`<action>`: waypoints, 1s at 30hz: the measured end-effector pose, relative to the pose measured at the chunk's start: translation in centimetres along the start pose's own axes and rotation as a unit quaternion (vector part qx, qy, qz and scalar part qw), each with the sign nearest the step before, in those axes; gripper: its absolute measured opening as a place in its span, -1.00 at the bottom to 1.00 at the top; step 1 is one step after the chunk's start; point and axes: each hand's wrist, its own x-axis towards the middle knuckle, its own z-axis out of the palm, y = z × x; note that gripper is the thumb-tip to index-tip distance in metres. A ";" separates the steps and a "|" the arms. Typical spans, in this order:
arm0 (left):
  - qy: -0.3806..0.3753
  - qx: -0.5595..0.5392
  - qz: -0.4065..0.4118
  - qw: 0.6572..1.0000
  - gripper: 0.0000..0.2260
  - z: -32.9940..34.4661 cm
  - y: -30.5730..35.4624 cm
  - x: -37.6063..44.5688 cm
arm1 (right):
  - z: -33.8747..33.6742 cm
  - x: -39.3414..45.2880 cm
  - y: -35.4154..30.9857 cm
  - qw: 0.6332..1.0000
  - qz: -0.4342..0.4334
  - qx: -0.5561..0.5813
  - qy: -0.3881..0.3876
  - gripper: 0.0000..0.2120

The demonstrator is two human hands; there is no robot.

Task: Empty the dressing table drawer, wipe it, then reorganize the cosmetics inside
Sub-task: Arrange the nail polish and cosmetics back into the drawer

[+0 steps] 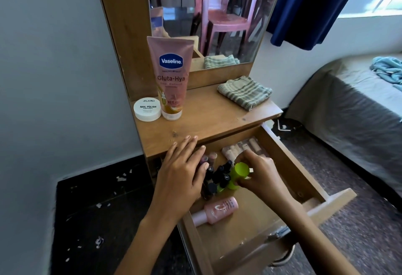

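We are looking down at the drawer (pixel 289 165) of the dressing table (pixel 208 118), which is standing pulled out with cosmetics lying inside it. Our right hand (pixel 258 172) is curling its fingers and thumb around a green bottle (pixel 238 173) in the middle of the drawer, gripping it just beside a cluster of dark nail polish bottles (pixel 217 176). Our left hand (pixel 185 170) is lying with its fingers straight and slightly spread over the drawer's left edge, the fingertips reaching the front lip of the tabletop and the thumb resting against the dark bottles; it is holding nothing. Nearer to us in the drawer, a pink bottle (pixel 217 210) with a pale cap is lying on its side, apart from both hands. Toward the back of the drawer, a row of pale tubes (pixel 237 147) is lying partly under the tabletop, and we cannot tell what they are. On the tabletop, a tall pink Vaseline tube (pixel 171 76) is standing upright on its cap, touching a round white nail polish wipes tub (pixel 148 109) at its left. A folded striped cloth (pixel 244 91) is lying well apart at the right rear, below the mirror (pixel 217 13).
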 end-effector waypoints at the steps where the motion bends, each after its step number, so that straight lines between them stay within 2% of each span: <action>1: 0.001 0.000 0.000 1.000 -0.61 0.0 0.1 0.0 | 0.0 0.0 -0.1 1.000 0.001 -0.003 0.001 -0.59; 4: 0.004 0.001 0.000 1.000 -0.61 -0.1 0.1 0.1 | -0.1 -0.2 -0.4 1.000 0.008 -0.020 -0.016 -0.55; 9: 0.016 0.003 0.002 1.000 -0.61 -0.6 -0.1 0.1 | -3.0 -0.8 -2.1 0.992 0.008 -0.113 -0.060 -0.35; 13: 0.047 -0.001 0.007 0.999 -0.63 -1.8 -0.1 0.5 | -5.3 -0.3 -4.8 0.988 -0.050 -0.134 -0.051 -0.48; 19: 0.139 0.007 0.024 0.990 -0.65 -5.0 -0.4 3.1 | -4.7 2.5 -8.8 0.991 -0.129 -0.024 0.032 -0.73; 24: 0.216 0.068 0.051 0.973 -0.65 -7.5 -1.2 6.7 | -2.9 5.4 -10.7 0.977 -0.152 0.048 0.140 -0.79; 30: 0.240 0.158 0.060 0.956 -0.57 -10.3 -2.2 11.7 | -2.4 7.5 -12.2 0.944 -0.169 0.115 0.257 -0.92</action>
